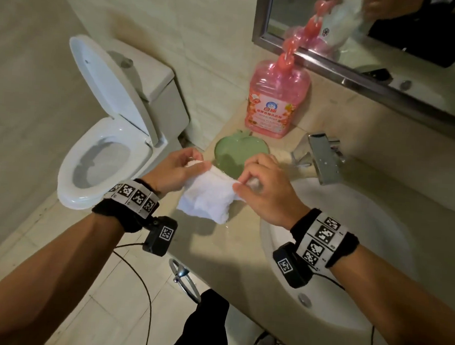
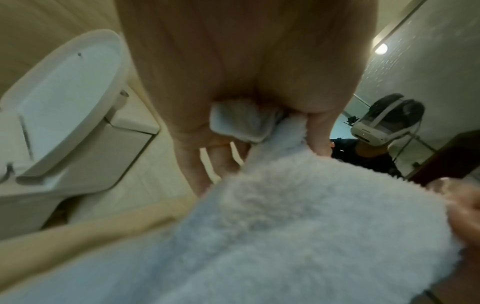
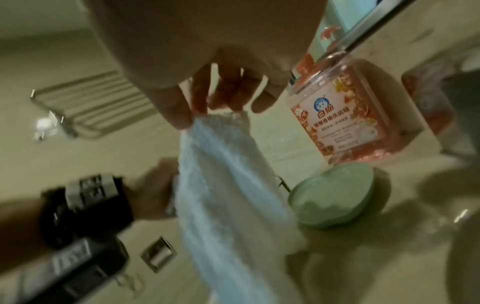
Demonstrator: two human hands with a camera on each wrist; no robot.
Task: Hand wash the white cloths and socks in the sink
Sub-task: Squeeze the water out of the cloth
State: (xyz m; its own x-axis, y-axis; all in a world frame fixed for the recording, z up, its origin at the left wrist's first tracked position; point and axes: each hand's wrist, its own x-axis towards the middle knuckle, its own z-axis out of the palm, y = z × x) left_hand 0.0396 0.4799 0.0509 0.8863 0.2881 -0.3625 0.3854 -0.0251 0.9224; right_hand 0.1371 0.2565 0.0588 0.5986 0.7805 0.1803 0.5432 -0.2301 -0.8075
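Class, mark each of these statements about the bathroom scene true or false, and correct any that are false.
1. Both hands hold the white cloth. True: the left hand and right hand each pinch an edge.
2. The toilet lid is down. False: it stands raised.
3. A pink bottle stands on the counter behind the green dish. True.
4. The cloth lies in the sink. False: it is held above the counter, left of the basin.

The tall pink translucent plastic detergent bottle (image 1: 277, 100) carries a label with a blue round cat logo and the brand "白猫"; the smaller lines beneath are too blurred to read.
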